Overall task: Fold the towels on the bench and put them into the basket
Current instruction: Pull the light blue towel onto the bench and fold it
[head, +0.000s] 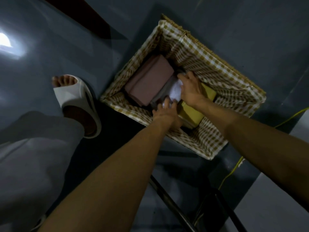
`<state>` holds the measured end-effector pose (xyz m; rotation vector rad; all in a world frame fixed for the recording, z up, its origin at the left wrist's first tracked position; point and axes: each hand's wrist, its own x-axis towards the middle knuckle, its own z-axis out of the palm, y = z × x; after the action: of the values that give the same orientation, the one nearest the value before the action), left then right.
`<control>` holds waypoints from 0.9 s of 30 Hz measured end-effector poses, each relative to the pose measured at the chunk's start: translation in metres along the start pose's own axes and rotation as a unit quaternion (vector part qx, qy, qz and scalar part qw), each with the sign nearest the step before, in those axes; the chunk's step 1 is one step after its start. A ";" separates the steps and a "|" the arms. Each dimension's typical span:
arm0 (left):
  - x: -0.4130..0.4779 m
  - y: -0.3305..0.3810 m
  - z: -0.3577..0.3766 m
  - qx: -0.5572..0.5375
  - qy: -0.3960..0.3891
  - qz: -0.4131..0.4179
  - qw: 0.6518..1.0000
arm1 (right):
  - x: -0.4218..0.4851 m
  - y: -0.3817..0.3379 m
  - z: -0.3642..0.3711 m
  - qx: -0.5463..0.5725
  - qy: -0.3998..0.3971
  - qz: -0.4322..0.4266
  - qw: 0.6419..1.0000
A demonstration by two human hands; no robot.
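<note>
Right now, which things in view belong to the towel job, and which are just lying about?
Job: basket; white towel, with left hand and right hand on it; mauve folded towel; yellow folded towel.

Lying about: white slipper; yellow cable; black metal frame.
</note>
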<state>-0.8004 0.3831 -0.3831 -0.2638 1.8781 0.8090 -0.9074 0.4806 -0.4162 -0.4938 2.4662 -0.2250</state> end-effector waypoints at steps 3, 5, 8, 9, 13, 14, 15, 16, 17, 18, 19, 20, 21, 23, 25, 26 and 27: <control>-0.005 -0.002 -0.003 -0.049 0.007 0.019 0.999 | -0.001 0.007 -0.003 0.040 -0.017 0.007 0.999; -0.012 -0.003 -0.007 -0.107 0.030 0.030 0.993 | -0.001 0.012 -0.005 0.050 -0.034 -0.012 0.998; -0.034 -0.003 -0.018 -0.152 0.093 0.031 0.983 | -0.011 0.013 -0.012 0.064 -0.006 -0.045 0.997; -0.043 -0.004 -0.021 -0.160 0.122 0.033 0.979 | -0.017 0.012 -0.015 0.058 0.006 -0.050 0.997; -0.081 -0.010 -0.038 -0.206 0.217 0.038 0.953 | -0.039 -0.003 -0.036 0.039 0.040 -0.073 0.996; -0.090 -0.014 -0.041 -0.206 0.234 0.034 0.950 | -0.044 -0.008 -0.042 0.040 0.048 -0.081 0.995; -0.098 -0.018 -0.043 -0.199 0.252 0.031 0.946 | -0.049 -0.013 -0.048 0.041 0.056 -0.089 0.994; -0.106 -0.023 -0.045 -0.187 0.271 0.029 0.944 | -0.054 -0.019 -0.055 0.043 0.063 -0.097 0.992; -0.113 -0.029 -0.047 -0.171 0.288 0.030 0.942 | -0.059 -0.025 -0.062 0.050 0.071 -0.105 0.991; -0.122 -0.034 -0.050 -0.154 0.307 0.034 0.939 | -0.065 -0.032 -0.069 0.058 0.077 -0.114 0.989; -0.130 -0.039 -0.054 -0.139 0.324 0.036 0.935 | -0.070 -0.040 -0.077 0.064 0.085 -0.128 0.986; -0.139 -0.044 -0.057 -0.126 0.341 0.040 0.931 | -0.075 -0.048 -0.084 0.068 0.093 -0.146 0.983; -0.148 -0.048 -0.061 -0.116 0.355 0.045 0.926 | -0.079 -0.056 -0.092 0.068 0.101 -0.163 0.979; -0.168 -0.055 -0.069 -0.087 0.378 0.055 0.920 | -0.088 -0.073 -0.107 0.064 0.112 -0.190 0.973; -0.188 -0.063 -0.075 -0.053 0.400 0.070 0.912 | -0.097 -0.092 -0.121 0.059 0.124 -0.212 0.967; -0.199 -0.067 -0.079 -0.037 0.413 0.079 0.907 | -0.101 -0.102 -0.127 0.060 0.130 -0.221 0.965; -0.211 -0.072 -0.084 -0.021 0.423 0.086 0.902 | -0.107 -0.113 -0.133 0.062 0.136 -0.228 0.962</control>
<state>-0.7296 0.2389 -0.2071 -0.5475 2.7298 0.9379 -0.8738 0.4257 -0.2222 -1.0327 2.5425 -0.6687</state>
